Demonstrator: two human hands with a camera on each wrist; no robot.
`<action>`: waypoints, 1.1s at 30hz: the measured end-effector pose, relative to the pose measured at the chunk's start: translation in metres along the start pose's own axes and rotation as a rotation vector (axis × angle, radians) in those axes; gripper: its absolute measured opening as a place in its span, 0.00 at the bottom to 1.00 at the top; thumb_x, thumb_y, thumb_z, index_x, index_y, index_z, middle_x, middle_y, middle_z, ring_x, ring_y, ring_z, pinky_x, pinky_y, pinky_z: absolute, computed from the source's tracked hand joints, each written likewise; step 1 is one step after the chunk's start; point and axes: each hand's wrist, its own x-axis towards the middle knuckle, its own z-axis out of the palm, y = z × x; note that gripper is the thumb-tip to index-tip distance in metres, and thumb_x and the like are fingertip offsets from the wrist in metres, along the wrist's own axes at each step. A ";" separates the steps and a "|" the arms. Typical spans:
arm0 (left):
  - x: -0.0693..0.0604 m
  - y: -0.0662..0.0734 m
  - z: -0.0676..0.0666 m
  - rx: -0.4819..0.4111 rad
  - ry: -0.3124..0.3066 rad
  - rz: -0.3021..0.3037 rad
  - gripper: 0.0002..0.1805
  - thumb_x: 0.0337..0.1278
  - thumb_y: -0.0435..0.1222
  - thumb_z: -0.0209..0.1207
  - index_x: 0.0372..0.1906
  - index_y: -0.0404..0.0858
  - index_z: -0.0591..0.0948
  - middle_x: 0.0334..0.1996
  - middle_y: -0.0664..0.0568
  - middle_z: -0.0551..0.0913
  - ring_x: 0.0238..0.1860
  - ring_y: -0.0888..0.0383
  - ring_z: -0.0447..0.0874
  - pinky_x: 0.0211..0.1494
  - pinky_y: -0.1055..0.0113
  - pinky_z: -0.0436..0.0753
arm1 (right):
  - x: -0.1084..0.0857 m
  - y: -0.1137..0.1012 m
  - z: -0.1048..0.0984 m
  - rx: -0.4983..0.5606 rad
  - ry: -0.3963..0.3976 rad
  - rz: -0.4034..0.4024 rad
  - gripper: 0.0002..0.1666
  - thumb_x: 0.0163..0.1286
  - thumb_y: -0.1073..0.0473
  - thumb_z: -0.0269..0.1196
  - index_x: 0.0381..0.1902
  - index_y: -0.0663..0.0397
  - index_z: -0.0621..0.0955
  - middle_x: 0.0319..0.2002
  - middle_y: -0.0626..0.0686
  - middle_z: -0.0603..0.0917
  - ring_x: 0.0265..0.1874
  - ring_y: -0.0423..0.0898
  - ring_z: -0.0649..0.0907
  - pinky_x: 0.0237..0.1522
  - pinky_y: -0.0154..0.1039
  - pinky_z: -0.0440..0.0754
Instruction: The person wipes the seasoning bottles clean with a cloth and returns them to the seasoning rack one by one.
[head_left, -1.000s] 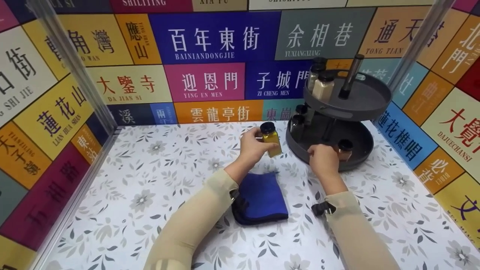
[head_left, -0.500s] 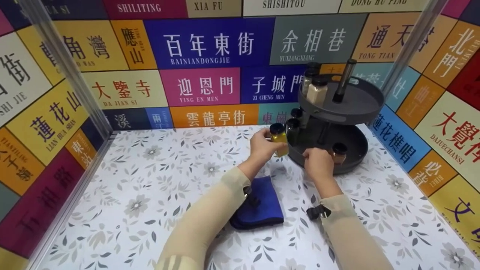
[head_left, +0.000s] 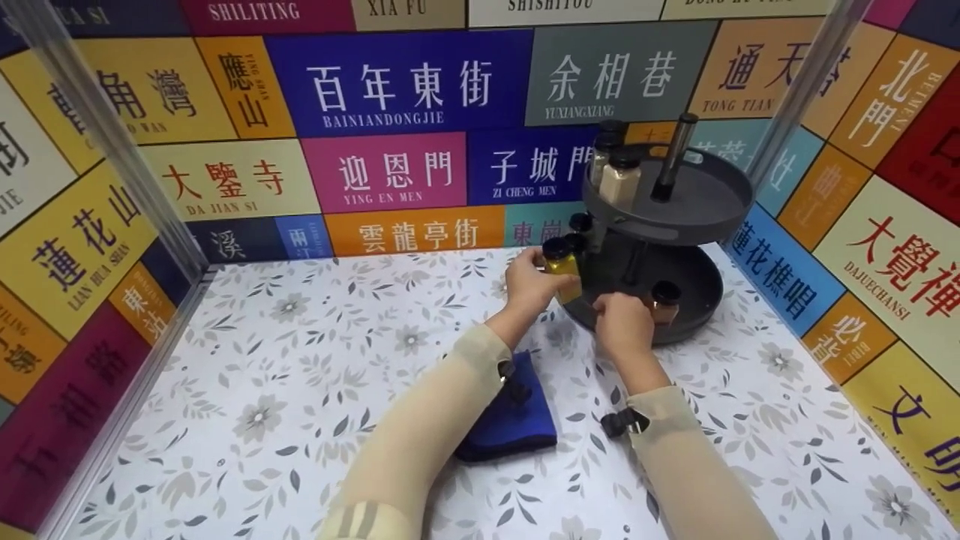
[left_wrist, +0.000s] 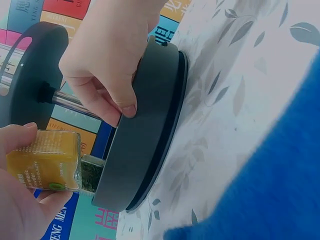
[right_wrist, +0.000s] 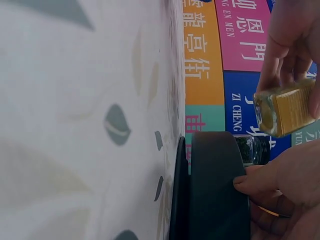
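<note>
My left hand [head_left: 528, 291] holds a spice jar [head_left: 562, 265] of yellow powder with a black lid. In the left wrist view its label partly reads "powder", and the glass jar [left_wrist: 50, 160] is beside the lower tier's rim. A dark grey two-tier turntable rack [head_left: 694, 328] stands on the table. My right hand [head_left: 628, 328] grips the front rim of the lower tier [right_wrist: 220, 190], thumb outside, other fingers inside. Just right of that hand, a black-lidded jar with reddish contents [head_left: 665, 306] stands in the lower tier. A jar of dark green flakes [right_wrist: 246, 149] stands at its left side.
Black-lidded jars, one pale [head_left: 620, 182], stand at the left of the upper tier [head_left: 679, 229], around a central metal post [head_left: 677, 154]. A folded blue cloth [head_left: 536, 424] lies under the left forearm on the floral tabletop [head_left: 300, 390]. Sign-patterned walls [head_left: 405, 82] enclose the table.
My left hand has carried the yellow jar rightward to the lower tier's left rim. The right hand keeps its grip on the front rim. The head view has shifted slightly.
</note>
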 end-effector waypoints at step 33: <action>0.016 -0.006 0.047 -0.009 0.035 -0.003 0.25 0.40 0.37 0.83 0.47 0.40 0.86 0.39 0.51 0.88 0.40 0.59 0.82 0.45 0.68 0.85 | -0.001 0.009 0.007 0.228 0.060 0.017 0.05 0.66 0.69 0.68 0.36 0.63 0.91 0.37 0.62 0.92 0.42 0.64 0.89 0.51 0.60 0.85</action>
